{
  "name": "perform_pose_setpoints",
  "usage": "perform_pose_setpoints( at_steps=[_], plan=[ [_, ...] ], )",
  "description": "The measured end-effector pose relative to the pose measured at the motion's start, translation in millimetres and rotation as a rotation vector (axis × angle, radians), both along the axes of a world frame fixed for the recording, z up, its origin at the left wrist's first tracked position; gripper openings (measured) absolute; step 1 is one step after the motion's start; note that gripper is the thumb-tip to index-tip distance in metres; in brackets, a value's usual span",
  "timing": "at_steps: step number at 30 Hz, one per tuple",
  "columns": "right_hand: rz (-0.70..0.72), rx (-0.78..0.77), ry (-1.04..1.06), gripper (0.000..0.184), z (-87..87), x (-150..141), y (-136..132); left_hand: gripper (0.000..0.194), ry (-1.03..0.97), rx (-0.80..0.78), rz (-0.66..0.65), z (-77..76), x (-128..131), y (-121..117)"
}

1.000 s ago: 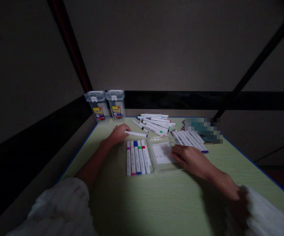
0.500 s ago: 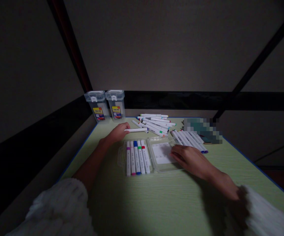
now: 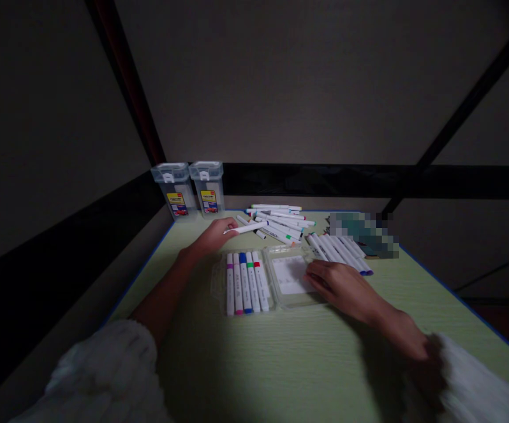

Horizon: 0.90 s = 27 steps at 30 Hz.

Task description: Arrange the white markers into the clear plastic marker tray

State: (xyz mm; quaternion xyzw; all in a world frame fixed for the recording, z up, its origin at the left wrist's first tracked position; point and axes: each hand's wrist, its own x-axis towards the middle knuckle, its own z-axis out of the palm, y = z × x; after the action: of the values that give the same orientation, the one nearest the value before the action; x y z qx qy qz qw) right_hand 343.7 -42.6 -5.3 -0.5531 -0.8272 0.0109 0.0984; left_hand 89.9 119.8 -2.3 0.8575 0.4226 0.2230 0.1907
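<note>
My left hand (image 3: pixel 219 232) is closed around one end of a white marker (image 3: pixel 251 227), which points right with its dark-tipped end slightly raised. Near it lies a loose pile of white markers (image 3: pixel 281 222) with coloured ends. In front sits an opened clear plastic case (image 3: pixel 272 299); its left half holds several markers (image 3: pixel 242 285) side by side, with purple, pink, blue, green and red bands. My right hand (image 3: pixel 336 285) rests over the right edge of the case's lid, above a white paper insert (image 3: pixel 288 275). Its fingers are curled, and what they grip, if anything, is hidden.
Two lidded clear containers (image 3: pixel 208 191) with yellow labels stand at the back left. A row of white markers (image 3: pixel 338 252) lies behind my right hand, beside a blurred greenish item (image 3: pixel 360 232). The pale green table (image 3: pixel 281 364) has a blue edge and backs onto a wall.
The marker in my left hand has tilted, its far end swinging up and away over the pile. My right hand and the case have stayed in place.
</note>
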Motion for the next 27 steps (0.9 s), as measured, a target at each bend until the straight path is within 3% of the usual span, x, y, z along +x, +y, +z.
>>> perform_pose_setpoints(
  at_steps=[2,7,12,18,27],
  plan=[
    [-0.004,0.004,0.003,0.021,0.0,0,0,0.018,-0.046,-0.063,-0.026,3.0,2,-1],
    [-0.096,0.093,0.078,0.018,-0.7,-1,-1,0.019,-0.147,-0.388,-0.186,15.9,10,-13],
    [-0.127,0.237,0.224,0.035,-0.1,-1,-2,0.020,-0.087,-0.530,-0.352,25.6,19,-29],
    [-0.059,0.239,0.243,0.035,-0.4,-3,-3,0.022,-0.053,-0.631,-0.496,22.2,26,-34],
    [-0.027,0.179,0.198,0.026,1.8,-6,-4,0.023,-0.016,-0.630,-0.512,26.1,31,-39]
  ],
)
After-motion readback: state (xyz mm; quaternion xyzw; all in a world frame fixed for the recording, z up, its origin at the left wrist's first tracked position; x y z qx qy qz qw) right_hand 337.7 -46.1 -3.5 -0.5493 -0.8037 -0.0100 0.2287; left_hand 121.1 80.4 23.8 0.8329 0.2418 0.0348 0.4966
